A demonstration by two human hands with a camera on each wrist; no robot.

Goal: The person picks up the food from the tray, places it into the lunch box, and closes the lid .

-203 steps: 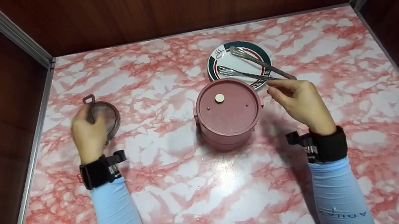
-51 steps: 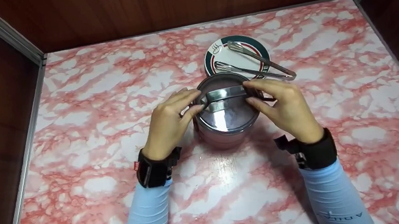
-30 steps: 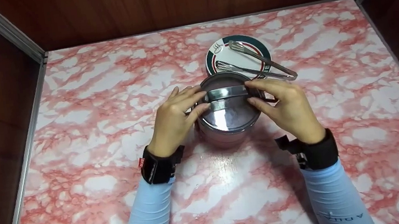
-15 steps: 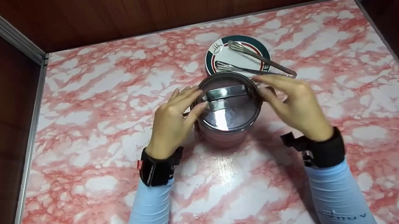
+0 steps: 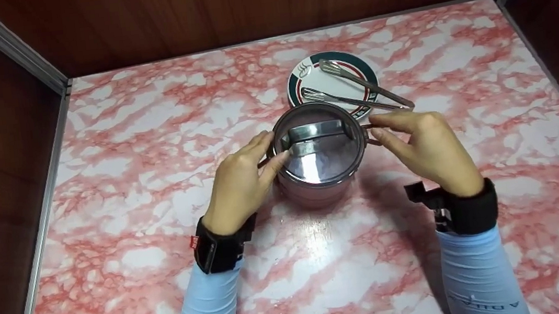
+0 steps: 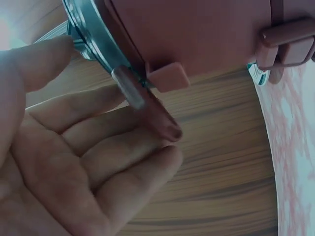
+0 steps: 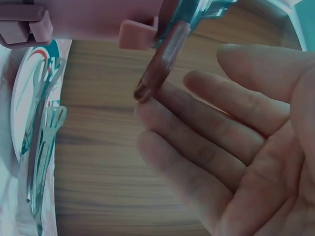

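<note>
A pink round container (image 5: 315, 196) stands upright in the middle of the table, capped by a clear lid (image 5: 312, 168) with a raised carrying handle (image 5: 317, 130). My left hand (image 5: 240, 185) is at the lid's left side, thumb by the handle's end. In the left wrist view its extended fingers lie behind and against a brown side clip (image 6: 152, 110) that sticks out from the rim. On the other side my right hand (image 5: 428, 148) has loosely extended fingers; in the right wrist view their tips touch the matching clip (image 7: 165, 61), with the thumb apart from it.
Just behind the container is a plate (image 5: 368, 70) with a green and red rim. Metal tongs (image 5: 391, 96) lie across it, their joined end past its edge. The marbled table (image 5: 159, 118) is bounded by dark wood panels (image 5: 262, 1) at the back and sides.
Earlier the lid lay at the left under my left hand; now it sits on the container. My right hand has moved from the lid's handle out to the right clip.
</note>
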